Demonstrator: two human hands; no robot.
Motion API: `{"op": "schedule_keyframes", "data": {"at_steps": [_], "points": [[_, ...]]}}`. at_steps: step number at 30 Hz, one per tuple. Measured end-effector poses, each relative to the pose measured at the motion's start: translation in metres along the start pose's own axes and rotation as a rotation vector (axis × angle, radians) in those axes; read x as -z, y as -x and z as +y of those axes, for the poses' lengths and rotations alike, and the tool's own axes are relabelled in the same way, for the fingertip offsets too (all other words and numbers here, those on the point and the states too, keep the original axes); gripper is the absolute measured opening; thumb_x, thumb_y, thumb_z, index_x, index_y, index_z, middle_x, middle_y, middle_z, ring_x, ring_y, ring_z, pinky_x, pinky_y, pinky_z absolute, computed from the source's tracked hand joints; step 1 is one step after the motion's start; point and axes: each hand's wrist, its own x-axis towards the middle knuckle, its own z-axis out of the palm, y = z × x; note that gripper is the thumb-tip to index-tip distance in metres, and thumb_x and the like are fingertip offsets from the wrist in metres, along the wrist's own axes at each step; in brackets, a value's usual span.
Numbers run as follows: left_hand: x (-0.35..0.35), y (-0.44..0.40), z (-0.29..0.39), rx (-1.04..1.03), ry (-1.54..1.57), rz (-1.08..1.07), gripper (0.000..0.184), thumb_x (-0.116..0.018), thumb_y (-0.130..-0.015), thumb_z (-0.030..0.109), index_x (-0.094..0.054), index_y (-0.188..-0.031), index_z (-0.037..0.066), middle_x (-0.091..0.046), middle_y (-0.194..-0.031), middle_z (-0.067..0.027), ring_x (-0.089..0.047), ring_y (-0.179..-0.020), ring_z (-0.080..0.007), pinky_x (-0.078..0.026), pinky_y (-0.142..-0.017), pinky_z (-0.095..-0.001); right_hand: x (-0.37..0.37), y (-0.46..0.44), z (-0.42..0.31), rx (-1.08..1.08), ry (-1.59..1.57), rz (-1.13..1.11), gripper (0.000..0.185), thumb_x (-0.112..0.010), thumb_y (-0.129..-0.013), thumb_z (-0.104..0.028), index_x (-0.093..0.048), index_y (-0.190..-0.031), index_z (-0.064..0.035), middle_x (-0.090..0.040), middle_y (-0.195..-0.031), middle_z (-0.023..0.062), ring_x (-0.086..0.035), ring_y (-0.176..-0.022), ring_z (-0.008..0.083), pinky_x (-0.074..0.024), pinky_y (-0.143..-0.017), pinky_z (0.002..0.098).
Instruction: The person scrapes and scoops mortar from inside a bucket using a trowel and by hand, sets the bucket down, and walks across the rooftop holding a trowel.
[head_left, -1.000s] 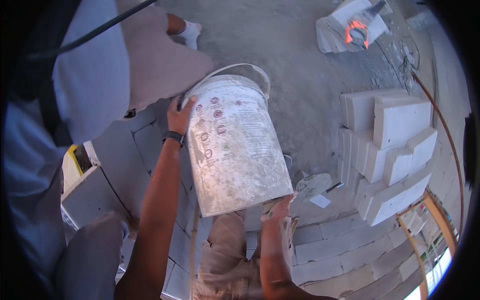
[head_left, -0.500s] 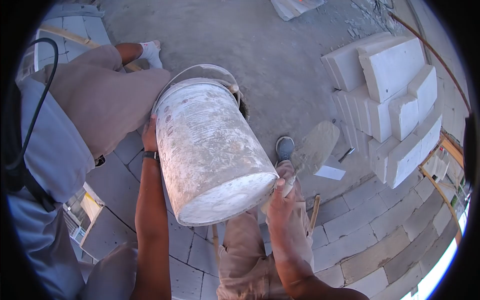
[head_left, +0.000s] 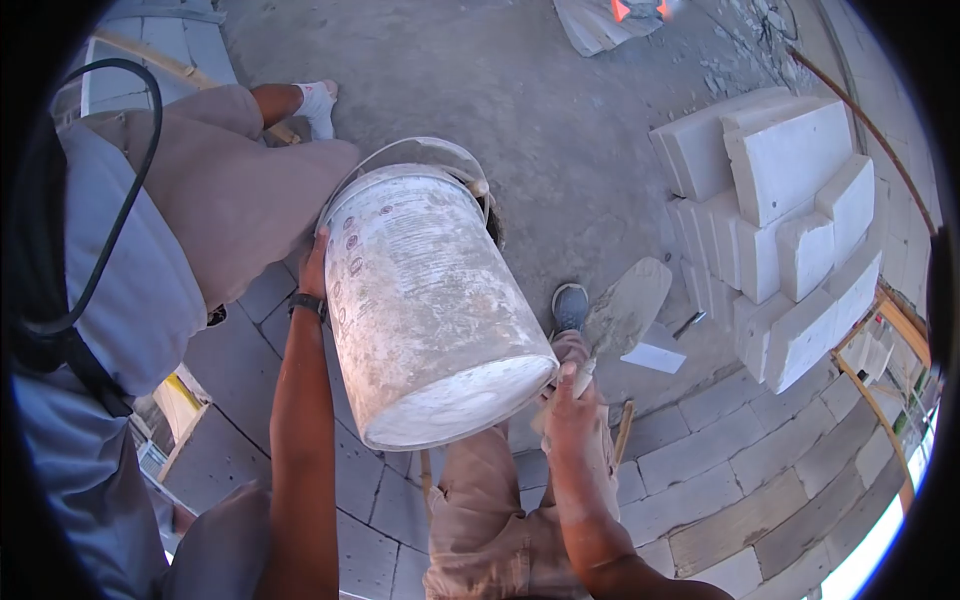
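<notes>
A white, mortar-stained bucket (head_left: 430,300) hangs tilted in front of me, its base toward me and its mouth facing away, with the wire handle raised at the far end. My left hand (head_left: 314,265) presses against the bucket's left side near the rim, its fingers partly hidden. Near the base's right edge, my right hand (head_left: 572,408) is closed around the handle of a trowel (head_left: 628,305), whose broad, mortar-coated blade points away to the right. Whatever is inside the bucket is hidden.
Pale blocks (head_left: 775,220) are stacked at the right. A co-worker (head_left: 210,190) is close on the left. A block wall (head_left: 700,480) curves along the lower right. An orange-handled tool (head_left: 640,10) lies on blocks at the top.
The bucket has tipped so its base shows, and moved left in view. The trowel blade has come into clear view beside my right hand. Over the last half second little has moved.
</notes>
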Motion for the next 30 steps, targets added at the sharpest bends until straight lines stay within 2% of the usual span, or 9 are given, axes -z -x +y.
{"op": "schedule_keyframes", "data": {"at_steps": [2,5,9,15,17,20,24,27,30], "points": [[-0.002,-0.009,-0.009,0.034,0.143,-0.077,0.073,-0.055,-0.092,0.060,-0.062,-0.121,-0.006,-0.068,-0.108,-0.0146,-0.061,-0.100,-0.0191,-0.047,-0.089,-0.0313,0.000,0.003,-0.004,-0.011,0.052,0.006,0.045,-0.064,-0.095,-0.041,-0.057,-0.098,0.0033,-0.060,-0.079,0.0038,-0.054,-0.069,0.0104,-0.0445,-0.059,0.0277],[0.005,-0.015,-0.016,0.079,-0.058,-0.105,0.070,-0.054,-0.093,0.059,-0.062,-0.122,-0.005,-0.068,-0.111,-0.0138,-0.061,-0.101,-0.0181,-0.047,-0.090,-0.0310,0.017,0.010,0.003,0.080,0.244,-0.048,0.046,-0.064,-0.095,-0.042,-0.056,-0.095,0.0028,-0.059,-0.077,0.0039,-0.053,-0.068,0.0116,-0.0447,-0.060,0.0298],[-0.013,-0.008,-0.035,0.203,0.111,-0.011,0.070,-0.053,-0.095,0.058,-0.061,-0.123,-0.005,-0.068,-0.110,-0.0152,-0.061,-0.100,-0.0182,-0.048,-0.089,-0.0311,0.020,0.018,-0.009,0.070,0.248,-0.115,0.046,-0.063,-0.095,-0.043,-0.056,-0.092,0.0029,-0.058,-0.076,0.0047,-0.052,-0.067,0.0121,-0.0449,-0.061,0.0314],[-0.020,0.031,0.013,0.134,-0.142,0.030,0.062,-0.059,-0.093,0.053,-0.065,-0.111,-0.006,-0.069,-0.101,-0.0125,-0.063,-0.086,-0.0184,-0.049,-0.080,-0.0329,0.025,-0.017,-0.014,0.059,0.366,-0.238,0.044,-0.061,-0.096,-0.041,-0.056,-0.094,0.0027,-0.059,-0.079,0.0048,-0.051,-0.068,0.0108,-0.0443,-0.061,0.0295],[-0.019,0.032,0.024,0.064,0.051,0.170,0.056,-0.063,-0.091,0.050,-0.066,-0.099,-0.005,-0.067,-0.090,-0.0089,-0.059,-0.077,-0.0153,-0.048,-0.073,-0.0314,0.019,-0.021,-0.021,-0.083,0.161,-0.210,0.041,-0.060,-0.097,-0.039,-0.056,-0.095,0.0025,-0.058,-0.080,0.0034,-0.051,-0.067,0.0094,-0.0444,-0.060,0.0273],[-0.011,0.023,0.023,-0.052,-0.168,0.150,0.053,-0.065,-0.090,0.049,-0.065,-0.095,-0.004,-0.063,-0.085,-0.0072,-0.055,-0.075,-0.0129,-0.046,-0.068,-0.0287,0.024,-0.035,-0.008,-0.140,0.110,-0.238,0.039,-0.061,-0.097,-0.036,-0.056,-0.095,0.0026,-0.059,-0.081,0.0025,-0.051,-0.068,0.0081,-0.0456,-0.059,0.0262],[-0.006,0.025,0.025,-0.068,-0.174,0.169,0.054,-0.066,-0.088,0.049,-0.063,-0.097,-0.004,-0.062,-0.087,-0.0063,-0.053,-0.074,-0.0119,-0.045,-0.067,-0.0283,0.036,-0.044,0.000,-0.166,0.114,-0.285,0.037,-0.060,-0.098,-0.034,-0.056,-0.095,0.0020,-0.059,-0.080,0.0013,-0.052,-0.070,0.0073,-0.0466,-0.062,0.0259],[-0.011,0.034,0.033,-0.005,-0.286,0.108,0.059,-0.067,-0.087,0.050,-0.063,-0.106,-0.005,-0.065,-0.094,-0.0099,-0.058,-0.083,-0.0146,-0.048,-0.076,-0.0302,0.042,-0.054,0.001,-0.232,0.047,-0.344,0.034,-0.059,-0.098,-0.032,-0.055,-0.101,0.0023,-0.060,-0.087,0.0038,-0.058,-0.078,0.0108,-0.0508,-0.072,0.0285],[-0.054,0.058,0.079,-0.235,-0.421,0.060,0.059,-0.073,-0.083,0.045,-0.063,-0.114,-0.003,-0.066,-0.104,-0.0136,-0.062,-0.096,-0.0197,-0.048,-0.088,-0.0318,0.046,-0.068,-0.003,-0.334,-0.068,-0.347,0.033,-0.059,-0.097,-0.029,-0.053,-0.109,0.0021,-0.060,-0.097,0.0075,-0.062,-0.088,0.0165,-0.0530,-0.084,0.0336]]}}
